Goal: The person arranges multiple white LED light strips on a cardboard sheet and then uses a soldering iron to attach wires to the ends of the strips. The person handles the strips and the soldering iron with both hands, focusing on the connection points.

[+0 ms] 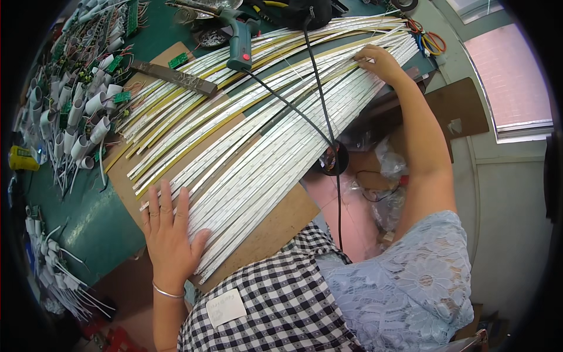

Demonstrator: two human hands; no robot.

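Observation:
Long, thin white strips [258, 170] with small dots along them, looking like LED strips, lie side by side across the bench. My left hand [173, 232] rests open on their near left ends, fingers stretched out and the thumb apart. At the far right end, my right hand [380, 63] has its fingers closed on the end of one LED strip. More strips with yellowish edges [170, 120] lie farther back. Beneath the near ends is a brown board [261, 243].
A green glue gun [238, 44] lies on the far strips, its black cord [287, 105] crossing them. A dark bar [176, 79] lies across some strips. White tubes with wires and green circuit boards [76, 117] crowd the left side. Coloured wires [431, 42] lie at the far right.

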